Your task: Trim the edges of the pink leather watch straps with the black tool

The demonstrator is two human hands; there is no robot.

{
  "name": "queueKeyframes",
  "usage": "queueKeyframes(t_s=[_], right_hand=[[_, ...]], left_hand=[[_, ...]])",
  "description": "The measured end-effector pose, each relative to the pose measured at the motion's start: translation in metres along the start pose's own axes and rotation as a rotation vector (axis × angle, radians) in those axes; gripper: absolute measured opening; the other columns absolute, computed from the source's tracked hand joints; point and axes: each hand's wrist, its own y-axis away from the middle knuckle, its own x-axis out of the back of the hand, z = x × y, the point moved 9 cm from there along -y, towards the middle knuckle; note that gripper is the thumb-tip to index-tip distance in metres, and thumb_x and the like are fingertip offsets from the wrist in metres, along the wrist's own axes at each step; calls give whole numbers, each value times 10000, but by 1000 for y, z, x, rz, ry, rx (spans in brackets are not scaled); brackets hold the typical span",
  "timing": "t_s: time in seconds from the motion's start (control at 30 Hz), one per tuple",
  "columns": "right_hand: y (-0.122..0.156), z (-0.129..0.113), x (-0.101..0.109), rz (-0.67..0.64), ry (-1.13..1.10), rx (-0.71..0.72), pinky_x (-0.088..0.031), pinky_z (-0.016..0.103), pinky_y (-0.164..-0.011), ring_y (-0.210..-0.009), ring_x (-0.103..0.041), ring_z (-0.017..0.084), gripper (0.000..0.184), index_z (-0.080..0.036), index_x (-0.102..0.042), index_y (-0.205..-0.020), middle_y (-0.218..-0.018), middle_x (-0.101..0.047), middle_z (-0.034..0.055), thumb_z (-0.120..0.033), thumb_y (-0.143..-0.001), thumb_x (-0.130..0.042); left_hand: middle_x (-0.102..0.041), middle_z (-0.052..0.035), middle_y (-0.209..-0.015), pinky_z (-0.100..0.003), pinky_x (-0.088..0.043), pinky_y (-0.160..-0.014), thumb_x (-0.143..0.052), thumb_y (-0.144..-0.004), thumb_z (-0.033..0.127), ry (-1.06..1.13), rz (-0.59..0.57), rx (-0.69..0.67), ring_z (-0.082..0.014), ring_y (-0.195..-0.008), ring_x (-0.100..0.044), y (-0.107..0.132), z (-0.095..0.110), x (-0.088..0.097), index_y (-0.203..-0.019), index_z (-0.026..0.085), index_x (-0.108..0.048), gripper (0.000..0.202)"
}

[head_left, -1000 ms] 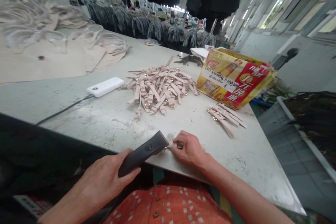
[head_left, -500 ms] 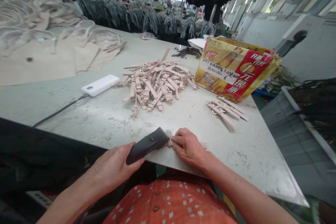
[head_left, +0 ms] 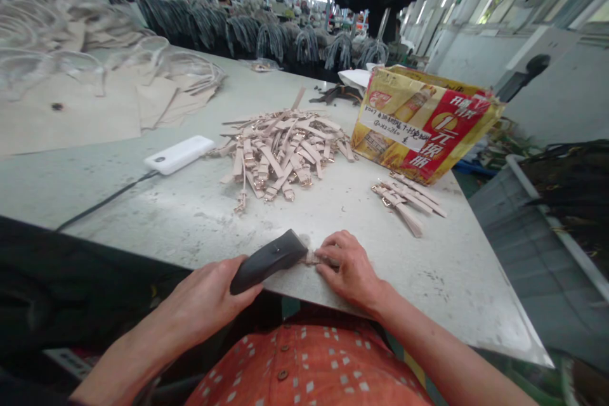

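Observation:
My left hand (head_left: 227, 282) is wrapped round a black hand tool shaped like a hair clipper (head_left: 271, 260). The tool's head points right, close to a short beige buckle strap (head_left: 311, 258) at the table's front edge. My right hand (head_left: 349, 266) pinches that strap against the tabletop, and its fingers hide most of it. Beyond the hands lies a heap of beige buckle straps (head_left: 285, 152) with gold-coloured buckles. To the right, several similar straps (head_left: 404, 203) form a small separate group.
A yellow and red carton (head_left: 423, 130) with a handwritten label stands on the table (head_left: 457, 292) at the right. A white power bank (head_left: 178, 155) with a black cable lies left. Beige bag pieces (head_left: 95, 101) are piled farther left. A grey bin (head_left: 537, 235) stands beside the table.
My right hand has shifted slightly right and its fingers have lifted a little, showing more of the strap. My left hand and the black tool stay nearly in place.

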Motion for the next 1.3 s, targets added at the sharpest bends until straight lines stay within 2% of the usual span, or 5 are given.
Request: queueKeyframes(t_s=[0.23,0.5,0.73,0.97,1.3], right_hand=[[-2,-5,-10,20,46,105,-521,396,-895,-974,-704,254,139,-239,-851,-949,-1001,-823,82,-167,-1066,-830],[-10,-2,-16,-79,105,-24,-428,365,-901,-979,-664,247,124,-217,-735,-1047,-1022,-781,66,-112,-1075,-675],[-19,5,-18,-133,69,-122,-414,367,-956,-903,-662,225,146,-230,-664,-1039,-964,-763,32,-111,-1094,-600],[-19,5,-18,-97,-2,-107,-446,371,-977,-863,-650,219,150,-239,-610,-1040,-941,-743,27,-126,-1114,-545],[-17,11,-12,-105,-56,-190,-427,320,-815,-835,-612,220,119,-263,-587,-1057,-924,-708,13,-192,-1139,-538]], left_hand=[[-918,-89,-1005,-426,-571,-855,-580,-895,600,-2,28,7,-382,-1039,-882,2,-6,0,-1052,287,-779,403],[-914,-75,-951,-391,-568,-809,-652,-902,555,13,48,-20,-344,-957,-874,-1,-17,-3,-1044,276,-825,357],[-929,-86,-959,-393,-577,-799,-665,-862,544,-13,0,-43,-342,-924,-870,3,-5,7,-967,277,-842,337],[-909,-74,-932,-393,-546,-795,-679,-863,552,-91,-16,-146,-332,-882,-848,-8,4,25,-955,300,-838,312],[-902,-66,-929,-370,-546,-778,-671,-861,537,-79,-30,-174,-319,-866,-843,-27,30,25,-968,286,-831,316]])
